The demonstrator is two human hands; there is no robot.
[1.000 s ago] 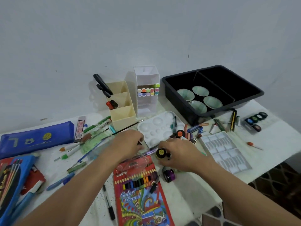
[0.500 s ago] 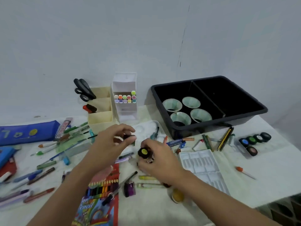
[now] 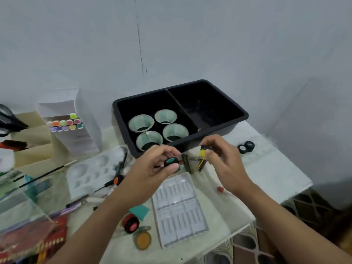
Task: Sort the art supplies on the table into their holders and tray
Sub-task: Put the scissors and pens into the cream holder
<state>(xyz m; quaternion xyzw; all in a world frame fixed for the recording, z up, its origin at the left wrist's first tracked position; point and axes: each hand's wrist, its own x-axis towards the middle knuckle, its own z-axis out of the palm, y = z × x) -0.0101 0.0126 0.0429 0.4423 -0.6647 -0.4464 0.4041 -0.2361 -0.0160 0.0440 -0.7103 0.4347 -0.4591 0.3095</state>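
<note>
My left hand pinches a small paint pot with a teal lid, held just in front of the black tray. My right hand pinches a small paint pot with a yellow label beside the tray's front wall. The tray's left compartment holds several green-and-white paper cups; its right compartment looks bare. A red-lidded pot and an orange-lidded pot lie on the table near me.
A white palette and a clear blister pack lie on the table. At left stand a white marker holder and a beige organiser. Two black pots sit at right near the table edge. Pens and brushes lie scattered at left.
Both hands rose and moved right toward the black tray, each carrying a paint pot. The view swung right, so the pencil box and blue pouch slid out at left.
</note>
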